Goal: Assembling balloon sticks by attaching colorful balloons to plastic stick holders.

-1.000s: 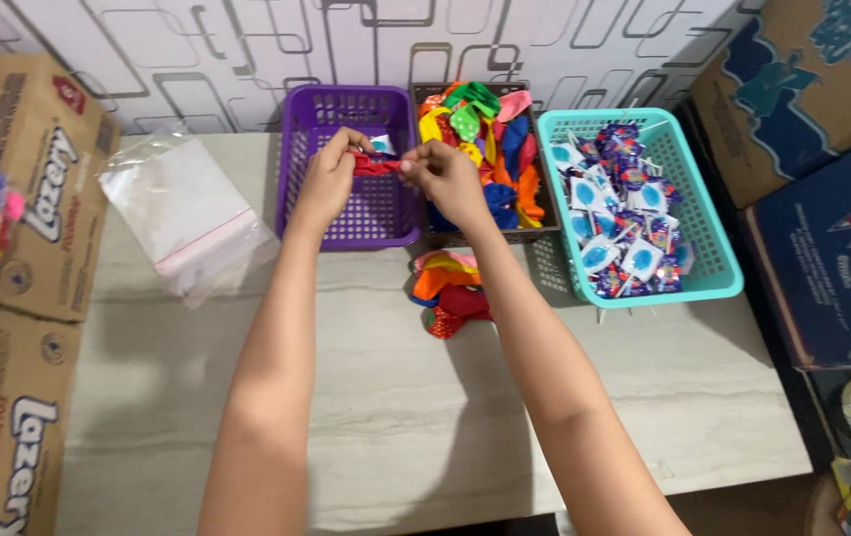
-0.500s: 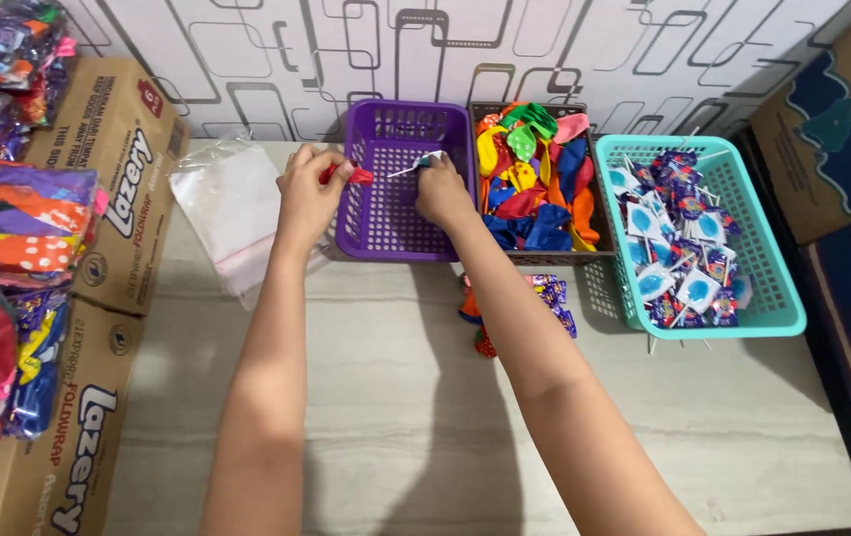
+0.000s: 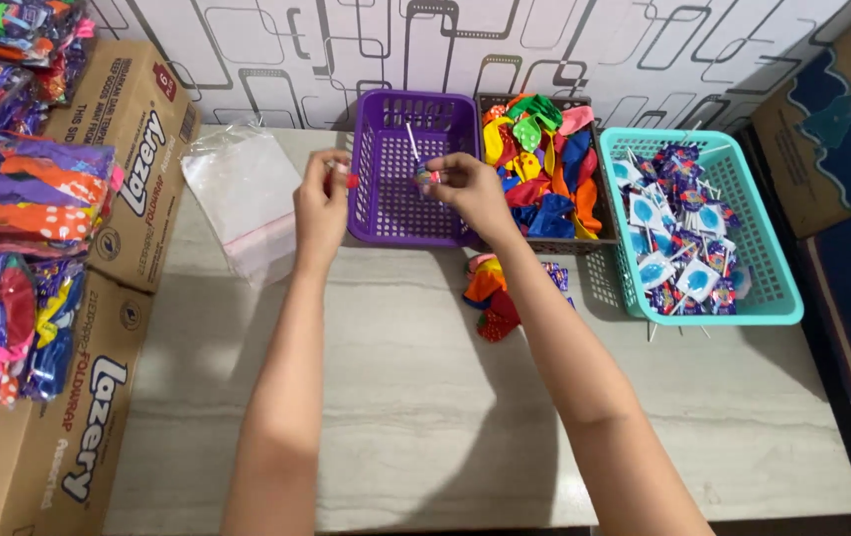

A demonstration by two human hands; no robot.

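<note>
A wall with a grey interlocking-square pattern backs a pale stone-look worktop (image 3: 395, 397), seen from the single head view. Along its far edge stand three baskets: a purple basket (image 3: 386, 213), a dark basket of loose balloons (image 3: 544, 169) beside it, and a teal basket (image 3: 773, 288) of wrapped lollipops toward the far right corner. A clear plastic bag (image 3: 247, 194) lies near the far left corner, next to cardboard boxes (image 3: 137, 169) stacked with packed balloon bags. A few balloons (image 3: 490, 298) lie on the worktop just in front of the baskets.

The right hand (image 3: 465, 189) is over the purple basket, its grip pinched together on a lollipop (image 3: 423, 171), whose white stick slants up and away. The left hand (image 3: 321, 203) sits at that basket's left rim, its grip closed on a small red piece (image 3: 351, 181) (likely a balloon, too small to be sure). The lollipop looks light and stiff, its wrapper probably slick; the head seems the steadier place to hold, the thin stick less so.
</note>
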